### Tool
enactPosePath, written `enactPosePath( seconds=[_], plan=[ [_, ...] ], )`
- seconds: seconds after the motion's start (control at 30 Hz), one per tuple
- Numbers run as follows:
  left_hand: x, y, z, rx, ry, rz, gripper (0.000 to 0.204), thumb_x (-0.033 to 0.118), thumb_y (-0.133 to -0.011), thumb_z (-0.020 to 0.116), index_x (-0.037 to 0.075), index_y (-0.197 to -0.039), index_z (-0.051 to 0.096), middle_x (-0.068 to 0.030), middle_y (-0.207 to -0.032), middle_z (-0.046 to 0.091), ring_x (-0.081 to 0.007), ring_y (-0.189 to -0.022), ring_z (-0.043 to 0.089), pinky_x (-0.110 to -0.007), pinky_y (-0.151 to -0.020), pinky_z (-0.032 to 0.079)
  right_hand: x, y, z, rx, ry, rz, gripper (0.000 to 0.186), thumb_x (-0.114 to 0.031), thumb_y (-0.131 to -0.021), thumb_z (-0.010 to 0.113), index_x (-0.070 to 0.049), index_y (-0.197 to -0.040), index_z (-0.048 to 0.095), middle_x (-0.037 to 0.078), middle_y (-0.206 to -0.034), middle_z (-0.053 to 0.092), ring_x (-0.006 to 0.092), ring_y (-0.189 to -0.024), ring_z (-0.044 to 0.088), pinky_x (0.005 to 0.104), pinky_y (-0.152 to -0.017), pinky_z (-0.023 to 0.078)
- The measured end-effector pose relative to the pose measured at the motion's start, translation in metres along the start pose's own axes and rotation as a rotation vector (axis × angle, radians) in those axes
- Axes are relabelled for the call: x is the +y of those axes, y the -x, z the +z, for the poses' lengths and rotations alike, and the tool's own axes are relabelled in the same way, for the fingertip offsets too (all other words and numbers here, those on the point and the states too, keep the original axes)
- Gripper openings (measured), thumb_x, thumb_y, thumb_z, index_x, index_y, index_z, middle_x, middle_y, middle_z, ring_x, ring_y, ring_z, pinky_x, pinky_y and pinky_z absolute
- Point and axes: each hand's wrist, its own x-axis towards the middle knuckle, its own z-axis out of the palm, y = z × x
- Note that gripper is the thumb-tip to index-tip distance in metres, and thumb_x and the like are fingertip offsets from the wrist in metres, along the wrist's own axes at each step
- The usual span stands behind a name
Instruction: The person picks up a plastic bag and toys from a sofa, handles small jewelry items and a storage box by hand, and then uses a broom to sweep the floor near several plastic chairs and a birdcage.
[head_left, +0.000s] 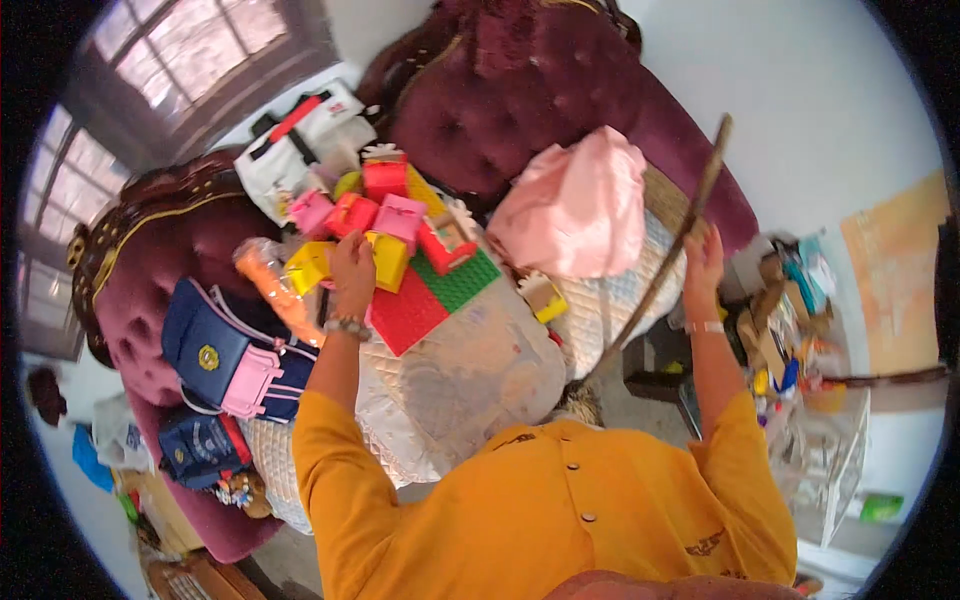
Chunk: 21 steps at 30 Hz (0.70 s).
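Note:
My left hand is among a pile of toy pieces, beside a yellow block and below a red one. Its fingers are curled; what they hold, if anything, is unclear. Pink pieces and red and green base plates lie around it, with an orange plastic-wrapped item to its left. My right hand grips a long wooden stick slanting down to what looks like straw bristles behind my body.
Purple tufted sofas hold a pink cloth, a white bag and a navy-and-pink backpack on and around quilted pads. Clutter and a clear plastic rack stand at right.

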Motion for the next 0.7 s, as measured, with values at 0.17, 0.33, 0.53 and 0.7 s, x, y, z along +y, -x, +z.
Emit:
enactPosePath(
  seconds=[0.17,0.33,0.53,0.7],
  plan=[
    [0.033,0.062,0.03,-0.142,0.187,0.069,0.027,0.008,-0.086,0.056,-0.004,-0.11,0.057,-0.014,-0.101,0.063,-0.0222,-0.093,0.062,-0.031,-0.081,0.048,-0.013,-0.04,0.025,-0.053,0.055,-0.124,0.06,-0.024,-0.08,0.07,-0.001,-0.13,0.046,0.01,-0.113,0.058,0.0192,-0.101,0.055,0.0307,-0.086,0.043],
    [0.026,0.08,0.031,-0.026,-0.225,0.406,0.031,0.005,-0.079,0.059,-0.001,-0.11,0.059,-0.0195,-0.107,0.06,-0.0355,-0.105,0.055,-0.042,-0.09,0.043,-0.042,-0.02,0.03,-0.13,0.05,0.324,0.026,-0.019,-0.078,0.068,0.0,-0.095,0.062,0.002,-0.066,0.056,0.0106,-0.061,0.051,0.0271,-0.058,0.04],
    [0.051,0.121,0.006,0.024,-0.44,0.553,0.038,0.006,-0.077,0.06,0.001,-0.114,0.057,-0.0171,-0.119,0.053,-0.04,-0.124,0.04,-0.049,-0.103,0.029,-0.048,0.052,0.0,-0.262,-0.201,0.238,0.029,-0.014,-0.079,0.069,0.002,-0.102,0.061,-0.001,-0.066,0.053,0.0088,-0.059,0.049,0.0253,-0.055,0.04],
    [0.049,0.195,0.029,-0.117,-0.317,0.542,0.038,0.0,-0.073,0.06,0.0,-0.111,0.056,-0.0189,-0.112,0.055,-0.0408,-0.119,0.044,-0.046,-0.099,0.037,-0.046,0.088,-0.046,-0.319,-0.368,0.17,0.025,-0.009,-0.081,0.068,0.001,-0.102,0.062,-0.004,-0.064,0.052,0.0053,-0.057,0.046,0.023,-0.053,0.037]
  ],
)
